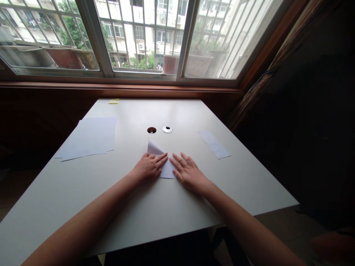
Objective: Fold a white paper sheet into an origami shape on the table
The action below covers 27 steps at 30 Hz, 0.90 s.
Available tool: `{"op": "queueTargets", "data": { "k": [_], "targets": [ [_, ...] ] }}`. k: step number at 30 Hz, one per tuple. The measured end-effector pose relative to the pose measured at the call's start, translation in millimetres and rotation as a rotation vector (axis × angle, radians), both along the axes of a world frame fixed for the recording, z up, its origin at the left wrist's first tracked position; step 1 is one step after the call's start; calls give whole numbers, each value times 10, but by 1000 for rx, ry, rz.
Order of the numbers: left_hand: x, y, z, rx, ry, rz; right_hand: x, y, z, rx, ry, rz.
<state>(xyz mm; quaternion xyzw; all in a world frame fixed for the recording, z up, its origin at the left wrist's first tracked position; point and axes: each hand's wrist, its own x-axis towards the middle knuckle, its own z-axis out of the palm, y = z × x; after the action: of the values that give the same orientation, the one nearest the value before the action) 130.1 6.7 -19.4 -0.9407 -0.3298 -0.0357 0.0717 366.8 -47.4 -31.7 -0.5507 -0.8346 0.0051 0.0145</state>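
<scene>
A sheet of white paper, partly folded, lies on the table between my hands. Its upper left corner is raised and curls over. My left hand presses on the paper from the left, its index and middle fingers stretched across the fold and the others partly bent. On the right side, my right hand rests palm down with fingers spread, its fingertips at the paper's right edge. Both hands cover parts of the sheet, so its full outline is hidden. Neither hand grips anything.
The white table stands against a barred window. Stacked paper sheets lie left, a paper strip right. Beyond the hands are a cable hole and a round cover. Yellow-edged paper sits at the back.
</scene>
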Motion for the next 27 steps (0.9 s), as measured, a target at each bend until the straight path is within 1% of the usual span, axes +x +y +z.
{"op": "queueTargets", "data": {
  "k": [6, 12, 22, 27],
  "targets": [
    [-44, 83, 9, -14, -3, 52, -12, -2, 28, -30, 0, -11],
    [-144, 241, 9, -20, -33, 120, -13, -2, 57, -61, 0, -15],
    [-309, 549, -51, -11, -30, 289, -21, 4, 81, -92, 8, -25],
    [-344, 631, -45, 6, -21, 367, -25, 4, 80, -94, 5, -28]
  ]
}}
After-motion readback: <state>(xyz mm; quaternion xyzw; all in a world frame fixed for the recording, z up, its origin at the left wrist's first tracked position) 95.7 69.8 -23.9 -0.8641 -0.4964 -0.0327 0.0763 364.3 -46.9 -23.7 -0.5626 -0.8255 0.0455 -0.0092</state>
